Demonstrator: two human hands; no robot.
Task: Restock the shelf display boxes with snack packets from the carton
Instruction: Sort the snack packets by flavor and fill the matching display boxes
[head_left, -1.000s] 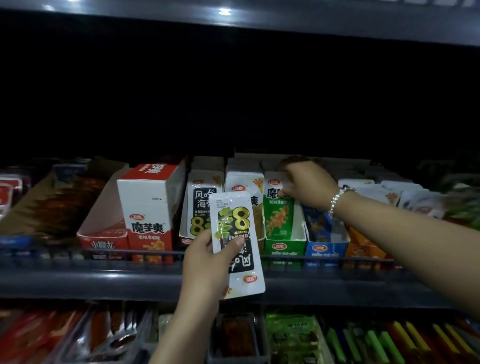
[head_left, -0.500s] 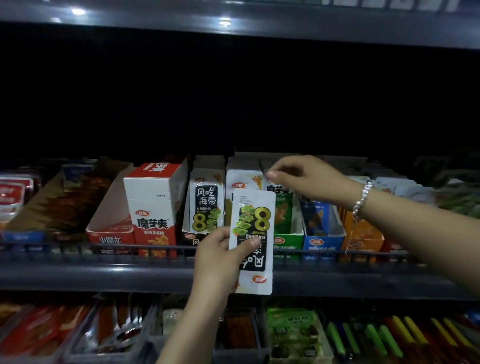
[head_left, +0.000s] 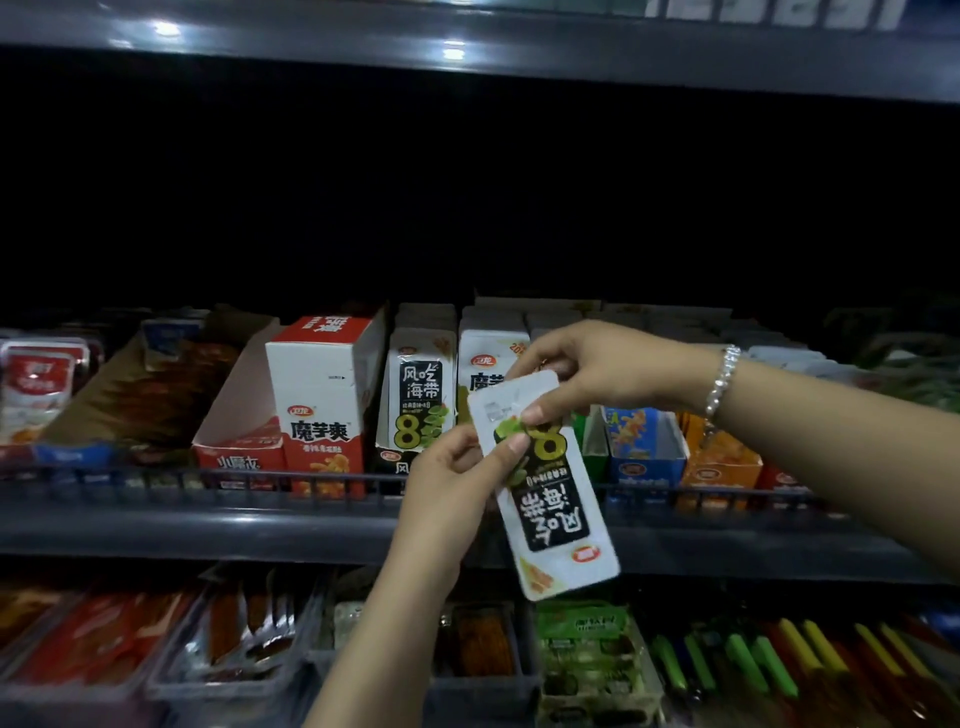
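A white snack packet (head_left: 556, 509) with a black label and a green "8" hangs upside down in front of the middle shelf. My left hand (head_left: 457, 467) pinches its upper left edge from below. My right hand (head_left: 597, 369), with a bracelet on the wrist, pinches the packet's top end from above. Behind them a row of display boxes stands on the shelf: a matching seaweed box (head_left: 418, 395) with the same label, a red and white box (head_left: 322, 389), a green box (head_left: 595, 441) mostly hidden behind the packet, a blue box (head_left: 644, 452) and an orange box (head_left: 722, 462).
A dark wire rail (head_left: 208, 480) runs along the front edge of the shelf (head_left: 182, 525). A brown tray of dark snacks (head_left: 140, 389) sits at the left. The lower shelf holds clear trays of red snacks (head_left: 104, 639) and green packets (head_left: 587, 644). Another shelf (head_left: 467, 57) overhangs above.
My right hand left the shelf boxes and came down to take the packet's top end. The packet moved right and tilted, its lower end swinging rightward.
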